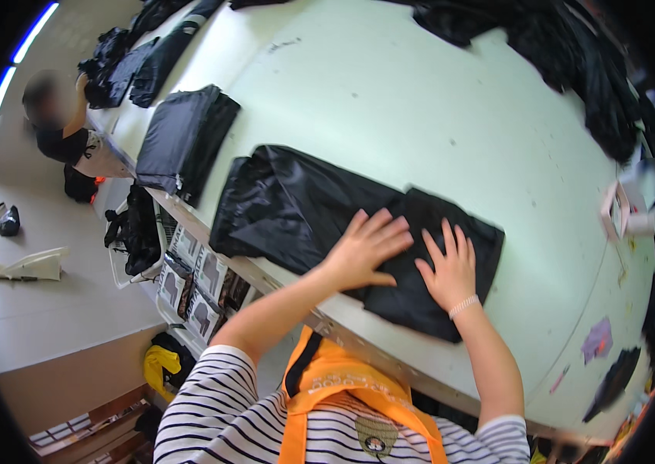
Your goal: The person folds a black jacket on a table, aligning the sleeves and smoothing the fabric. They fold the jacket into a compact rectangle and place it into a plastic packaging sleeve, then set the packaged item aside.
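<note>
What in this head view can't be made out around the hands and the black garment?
- Black garment: the fabric under the left hand and right hand is covered by them.
- Dark heap, far table edge: fisheye rim bends and cuts it.
- Small items at right: blurred.

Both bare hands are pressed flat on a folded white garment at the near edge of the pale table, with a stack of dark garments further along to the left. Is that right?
Not quite: the garment is black, not white, as the head view shows. The rest holds: the left hand and right hand lie flat on it at the near edge of the pale table, and a stack of dark garments sits further along to the left.
</note>
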`<state>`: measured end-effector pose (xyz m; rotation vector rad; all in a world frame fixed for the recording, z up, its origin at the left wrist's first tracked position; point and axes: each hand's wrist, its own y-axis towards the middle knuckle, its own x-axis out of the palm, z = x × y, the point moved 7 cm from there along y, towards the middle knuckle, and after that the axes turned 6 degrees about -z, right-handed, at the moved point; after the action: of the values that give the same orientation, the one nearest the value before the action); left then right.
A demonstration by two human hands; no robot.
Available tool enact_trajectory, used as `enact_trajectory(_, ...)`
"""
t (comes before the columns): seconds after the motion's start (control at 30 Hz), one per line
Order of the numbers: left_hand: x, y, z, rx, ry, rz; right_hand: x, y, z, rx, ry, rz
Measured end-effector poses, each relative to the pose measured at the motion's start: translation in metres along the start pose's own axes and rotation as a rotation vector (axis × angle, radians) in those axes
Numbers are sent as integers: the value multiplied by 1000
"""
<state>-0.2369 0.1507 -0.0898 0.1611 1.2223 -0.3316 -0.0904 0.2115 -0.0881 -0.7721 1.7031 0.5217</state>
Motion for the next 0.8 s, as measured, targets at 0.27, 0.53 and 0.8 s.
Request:
enact_trajectory(0.27,12,-3,-17,238,-351,-185,-4,79,-2,82,12,-1075)
enact_trajectory(0.53,-172,15,-319,102,-341,334,-8,430,-5,285,555,-537)
enact_trajectory(0.8,-142,22,-568,-229,-493,514,46,737,-43,458,768,-112)
